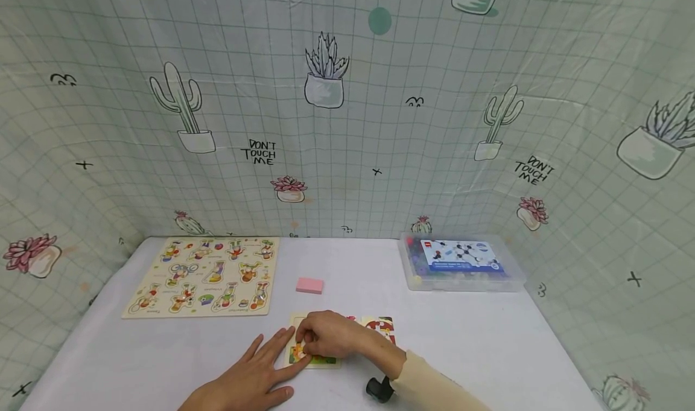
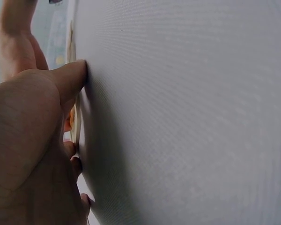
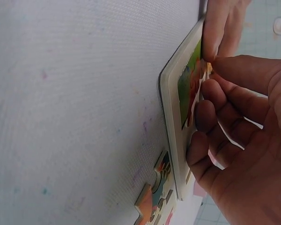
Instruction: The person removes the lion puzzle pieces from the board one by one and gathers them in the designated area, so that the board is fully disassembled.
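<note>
A small jigsaw board (image 3: 171,96) with a pale raised rim lies on the table before me, its lower part filled with green and orange picture pieces. My left hand (image 1: 255,366) lies flat with fingers spread, fingertips at the board's left edge and lower corner. Over the board, my right hand (image 1: 330,334) pinches a small orange puzzle piece (image 3: 209,68) between thumb and index finger, its other fingers curled loosely above the tray. The fingers hide most of that piece. Loose puzzle pieces (image 3: 152,199) lie just right of the board, partly behind the right wrist in the head view.
A pink block (image 1: 309,286) sits beyond the board. At the back left lies a large wooden picture board (image 1: 203,310); at the back right, a clear plastic box (image 1: 461,263) with a blue-and-white label. A black object (image 1: 379,390) is beside the right sleeve. Patterned cloth surrounds the white table.
</note>
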`<state>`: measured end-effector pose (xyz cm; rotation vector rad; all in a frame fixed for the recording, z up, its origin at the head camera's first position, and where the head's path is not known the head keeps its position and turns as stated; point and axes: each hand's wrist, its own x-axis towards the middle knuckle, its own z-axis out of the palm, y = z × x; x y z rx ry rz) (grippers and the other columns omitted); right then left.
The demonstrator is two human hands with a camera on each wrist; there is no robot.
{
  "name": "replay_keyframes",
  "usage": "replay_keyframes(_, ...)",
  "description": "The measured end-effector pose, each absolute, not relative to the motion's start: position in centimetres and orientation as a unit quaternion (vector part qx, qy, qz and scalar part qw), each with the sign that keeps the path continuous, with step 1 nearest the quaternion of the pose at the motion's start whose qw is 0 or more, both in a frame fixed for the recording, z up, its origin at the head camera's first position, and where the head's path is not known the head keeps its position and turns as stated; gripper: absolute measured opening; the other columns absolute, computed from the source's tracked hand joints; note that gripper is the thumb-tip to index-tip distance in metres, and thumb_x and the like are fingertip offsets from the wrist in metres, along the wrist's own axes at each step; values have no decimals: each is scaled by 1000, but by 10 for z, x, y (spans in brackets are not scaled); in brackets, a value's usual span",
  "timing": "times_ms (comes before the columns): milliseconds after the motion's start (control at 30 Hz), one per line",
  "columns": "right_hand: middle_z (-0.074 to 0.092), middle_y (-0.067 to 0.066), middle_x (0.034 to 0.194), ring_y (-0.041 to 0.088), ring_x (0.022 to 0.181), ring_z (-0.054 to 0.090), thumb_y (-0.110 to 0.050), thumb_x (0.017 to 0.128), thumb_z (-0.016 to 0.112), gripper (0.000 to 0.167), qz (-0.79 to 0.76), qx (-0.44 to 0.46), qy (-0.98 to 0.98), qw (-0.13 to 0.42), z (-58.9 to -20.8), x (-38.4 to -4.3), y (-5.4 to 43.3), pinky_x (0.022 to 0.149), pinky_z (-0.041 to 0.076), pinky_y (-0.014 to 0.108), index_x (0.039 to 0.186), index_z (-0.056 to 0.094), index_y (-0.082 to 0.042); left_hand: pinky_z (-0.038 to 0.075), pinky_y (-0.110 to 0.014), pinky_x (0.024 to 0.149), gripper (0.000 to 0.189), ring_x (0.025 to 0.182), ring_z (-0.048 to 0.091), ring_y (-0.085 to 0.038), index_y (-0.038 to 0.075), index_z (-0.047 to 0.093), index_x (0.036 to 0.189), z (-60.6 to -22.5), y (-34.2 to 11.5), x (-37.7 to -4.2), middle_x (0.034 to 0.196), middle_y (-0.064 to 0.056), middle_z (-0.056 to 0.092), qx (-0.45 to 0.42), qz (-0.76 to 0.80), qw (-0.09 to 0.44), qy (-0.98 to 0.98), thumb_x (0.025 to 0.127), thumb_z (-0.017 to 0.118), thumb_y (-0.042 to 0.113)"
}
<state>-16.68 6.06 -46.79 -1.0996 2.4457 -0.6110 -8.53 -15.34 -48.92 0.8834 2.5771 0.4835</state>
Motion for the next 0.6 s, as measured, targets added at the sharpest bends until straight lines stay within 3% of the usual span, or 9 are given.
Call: replay_keyframes(600, 54, -16, 80, -3, 70, 50, -16, 92, 72, 9, -236, -392, 870, 184, -468, -166, 60, 65, 44, 14, 100, 70, -17, 17, -70, 114, 57, 151, 17, -39, 36, 44, 153, -489, -154, -84, 166, -17, 16, 324, 158, 174, 917, 100, 52, 53)
